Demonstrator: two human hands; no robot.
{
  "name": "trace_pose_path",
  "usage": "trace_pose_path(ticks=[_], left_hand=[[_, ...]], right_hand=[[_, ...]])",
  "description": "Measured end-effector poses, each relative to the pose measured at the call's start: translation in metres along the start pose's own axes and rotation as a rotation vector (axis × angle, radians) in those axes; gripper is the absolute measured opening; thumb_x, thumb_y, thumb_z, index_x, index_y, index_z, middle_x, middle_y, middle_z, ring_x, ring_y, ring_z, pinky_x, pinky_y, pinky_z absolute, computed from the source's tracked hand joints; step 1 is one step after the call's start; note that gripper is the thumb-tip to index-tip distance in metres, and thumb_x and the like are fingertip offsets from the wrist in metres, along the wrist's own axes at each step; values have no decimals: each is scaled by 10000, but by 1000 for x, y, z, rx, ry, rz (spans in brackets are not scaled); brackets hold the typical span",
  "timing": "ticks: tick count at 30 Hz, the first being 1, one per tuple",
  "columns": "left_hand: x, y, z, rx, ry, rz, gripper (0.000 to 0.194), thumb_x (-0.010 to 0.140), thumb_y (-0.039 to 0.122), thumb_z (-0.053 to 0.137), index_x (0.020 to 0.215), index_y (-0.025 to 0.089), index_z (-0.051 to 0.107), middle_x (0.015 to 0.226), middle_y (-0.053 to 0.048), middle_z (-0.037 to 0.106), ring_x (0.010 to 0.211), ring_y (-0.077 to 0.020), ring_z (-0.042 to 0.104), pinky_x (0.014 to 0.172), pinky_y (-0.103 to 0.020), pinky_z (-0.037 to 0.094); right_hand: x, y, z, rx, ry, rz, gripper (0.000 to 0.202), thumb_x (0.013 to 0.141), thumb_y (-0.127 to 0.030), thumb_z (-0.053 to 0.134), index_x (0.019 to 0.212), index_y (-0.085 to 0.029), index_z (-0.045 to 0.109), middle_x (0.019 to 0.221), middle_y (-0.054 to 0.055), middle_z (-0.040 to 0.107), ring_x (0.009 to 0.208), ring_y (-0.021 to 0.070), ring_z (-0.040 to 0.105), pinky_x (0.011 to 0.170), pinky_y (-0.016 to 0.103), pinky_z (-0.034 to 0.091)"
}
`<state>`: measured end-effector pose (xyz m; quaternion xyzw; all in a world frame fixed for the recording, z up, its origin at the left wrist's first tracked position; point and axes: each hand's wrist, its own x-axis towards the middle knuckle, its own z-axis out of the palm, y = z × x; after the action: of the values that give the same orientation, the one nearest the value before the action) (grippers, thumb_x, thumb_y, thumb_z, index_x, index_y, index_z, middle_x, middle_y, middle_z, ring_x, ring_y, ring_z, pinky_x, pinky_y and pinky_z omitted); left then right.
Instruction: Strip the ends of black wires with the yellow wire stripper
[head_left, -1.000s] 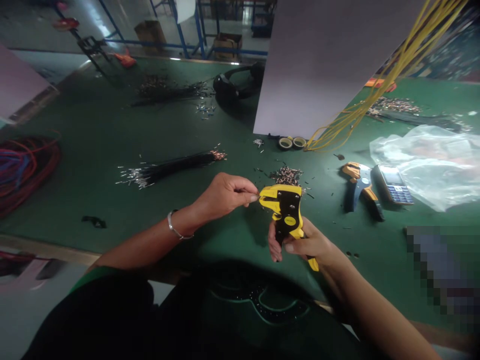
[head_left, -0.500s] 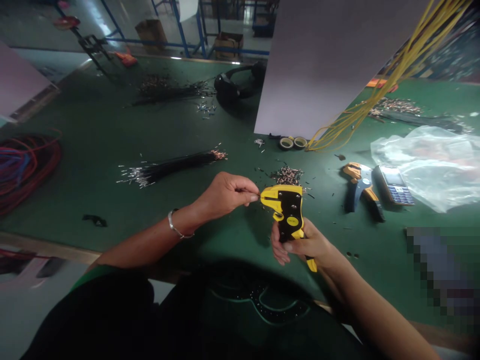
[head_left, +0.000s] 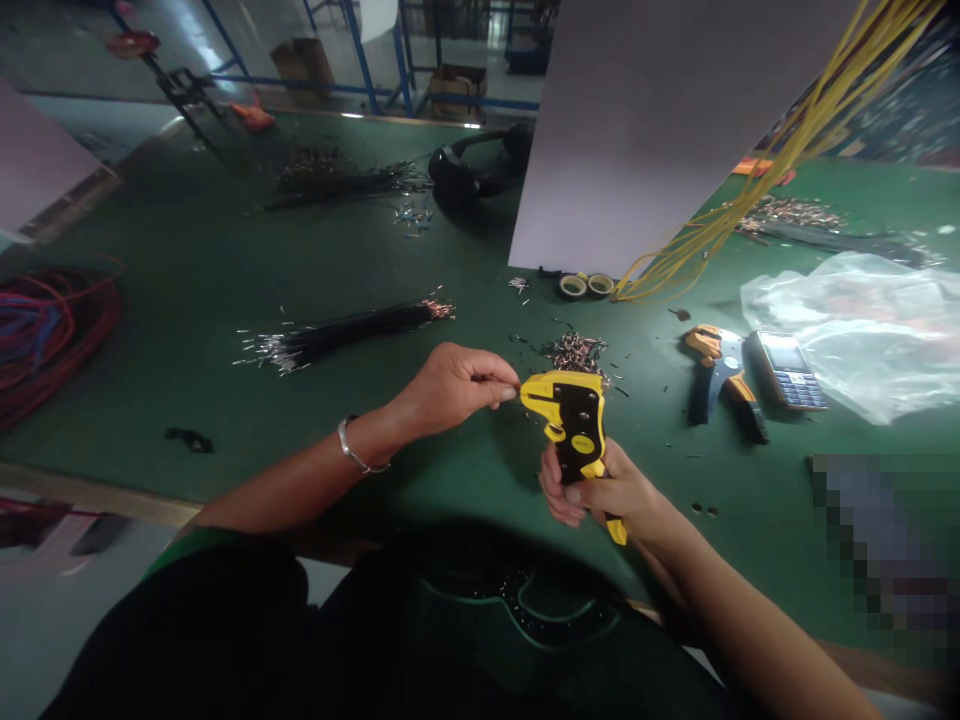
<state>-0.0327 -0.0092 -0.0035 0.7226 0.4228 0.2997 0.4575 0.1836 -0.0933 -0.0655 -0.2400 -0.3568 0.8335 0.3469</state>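
My right hand (head_left: 600, 485) is wrapped round the handle of a yellow and black wire stripper (head_left: 579, 415), whose jaws point left. At those jaws, the thumb and fingertips of my left hand (head_left: 461, 385) are pinched together on a thin black wire, mostly hidden by the fingers. Just beyond the tool lies a pile of short copper-coloured and black offcuts (head_left: 576, 352). To the left, a bundle of black wires (head_left: 352, 335) rests on the green table (head_left: 210, 270), with silvery ends on one side and bare copper ends on the other.
Right of the tool lie an orange and dark-blue hand tool (head_left: 724, 375), a keypad phone (head_left: 789, 370) and a clear plastic bag (head_left: 877, 330). Tape rolls (head_left: 586, 286) sit by a tall pale panel (head_left: 645, 130) with yellow wires (head_left: 780, 170). Red and blue cable coils (head_left: 60, 340) lie left.
The lower end of the wire stripper and my right hand have shifted slightly left. My left hand stays pinched at the jaws, almost unmoved.
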Motion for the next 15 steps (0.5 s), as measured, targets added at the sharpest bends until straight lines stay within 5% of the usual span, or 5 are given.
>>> trace_pose_path(ticks=[15], left_hand=[[2,-1,1,-15,-1,-44,89,720,200,651,734,151,723,553,17,629,535,-76,537,535,-204,414]], right_hand=[[5,1,-3,-4,-22,-27,147,680,-125,675,795,-148,586,602,-34,526,455,89,464,449,252,385]])
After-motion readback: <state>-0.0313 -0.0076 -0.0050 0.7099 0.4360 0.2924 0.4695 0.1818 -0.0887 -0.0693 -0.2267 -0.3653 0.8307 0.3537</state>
